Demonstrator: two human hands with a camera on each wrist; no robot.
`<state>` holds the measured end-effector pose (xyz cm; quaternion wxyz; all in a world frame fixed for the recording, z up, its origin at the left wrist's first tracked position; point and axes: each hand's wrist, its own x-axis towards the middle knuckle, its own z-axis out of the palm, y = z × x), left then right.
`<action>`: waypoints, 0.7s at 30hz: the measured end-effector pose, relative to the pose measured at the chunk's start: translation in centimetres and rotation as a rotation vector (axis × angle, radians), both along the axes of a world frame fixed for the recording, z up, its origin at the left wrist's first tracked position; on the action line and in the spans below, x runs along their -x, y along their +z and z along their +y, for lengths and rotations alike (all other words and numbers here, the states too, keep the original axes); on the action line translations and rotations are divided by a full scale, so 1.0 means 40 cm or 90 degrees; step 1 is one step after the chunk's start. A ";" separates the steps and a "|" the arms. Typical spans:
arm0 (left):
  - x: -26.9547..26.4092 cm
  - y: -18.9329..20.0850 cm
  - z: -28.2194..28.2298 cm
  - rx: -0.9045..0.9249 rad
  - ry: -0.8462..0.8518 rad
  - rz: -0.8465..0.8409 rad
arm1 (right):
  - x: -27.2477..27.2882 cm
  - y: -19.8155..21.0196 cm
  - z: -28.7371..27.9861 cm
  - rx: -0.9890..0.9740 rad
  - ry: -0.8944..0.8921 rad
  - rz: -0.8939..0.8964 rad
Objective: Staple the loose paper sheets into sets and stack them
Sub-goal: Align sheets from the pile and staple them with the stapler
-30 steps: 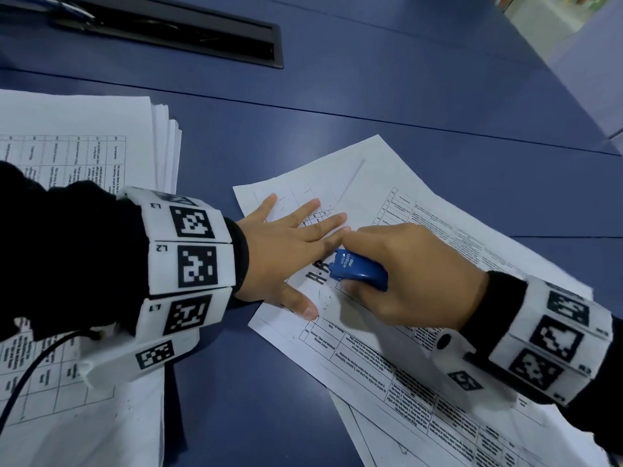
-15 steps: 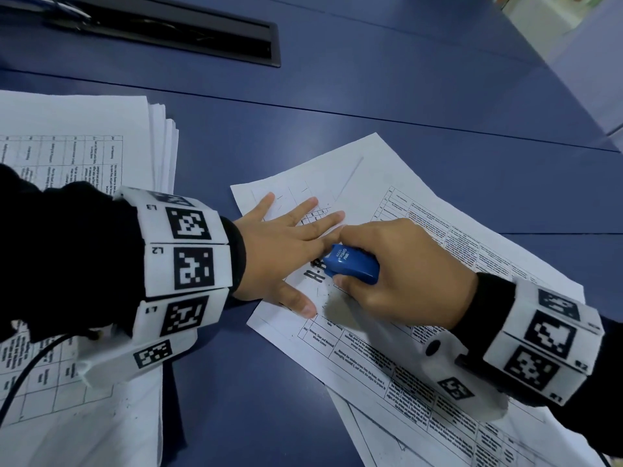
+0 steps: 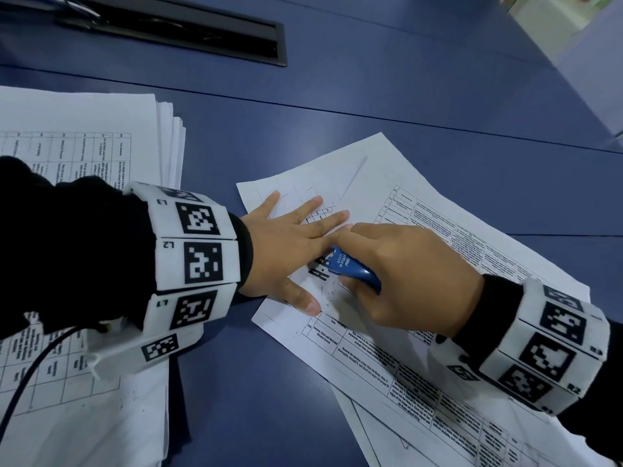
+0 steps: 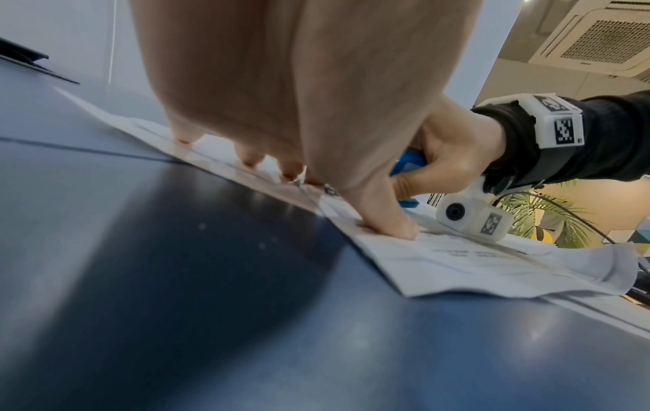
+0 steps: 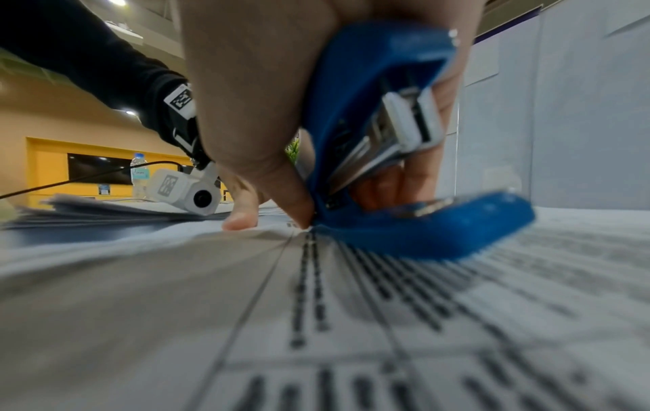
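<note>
A few loose printed sheets [image 3: 377,332] lie skewed on the blue table [image 3: 404,112], right of centre. My left hand [image 3: 296,237] lies flat on their upper left corner, fingers spread and straight, thumb pressing the paper edge [image 4: 390,222]. My right hand [image 3: 404,281] grips a small blue stapler [image 3: 350,267], its nose pointing toward the left hand's fingers. In the right wrist view the stapler [image 5: 404,155] is tilted with its mouth gaping, its base resting on the printed sheet [image 5: 316,319]. A thick stack of printed sheets [image 3: 84,156] sits at the left under my left forearm.
A black recessed cable tray [image 3: 175,32] runs along the far edge of the table. A thin black cable [image 3: 23,379] trails from the left wrist over the stack. Bare blue table lies between the stack and the loose sheets and beyond them.
My right hand has slid the stapler a little up and left, closer to the left hand's fingers. The left hand stays flat on the sheets.
</note>
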<state>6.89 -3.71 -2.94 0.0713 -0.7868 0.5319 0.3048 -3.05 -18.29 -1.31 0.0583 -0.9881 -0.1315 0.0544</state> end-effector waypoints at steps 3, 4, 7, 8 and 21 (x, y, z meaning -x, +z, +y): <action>0.000 -0.001 0.000 0.001 -0.002 0.000 | 0.003 -0.001 0.001 0.007 0.008 -0.019; 0.000 -0.002 -0.001 0.001 -0.002 0.000 | 0.004 0.000 0.003 0.012 0.010 -0.024; 0.001 -0.002 -0.001 0.001 -0.001 0.002 | 0.006 0.000 0.006 0.032 0.024 -0.037; 0.000 -0.002 -0.001 0.003 -0.001 0.003 | 0.007 -0.001 0.008 0.042 0.029 -0.037; 0.000 0.002 0.000 -0.003 -0.010 -0.013 | -0.025 -0.003 -0.020 -0.104 -0.086 0.068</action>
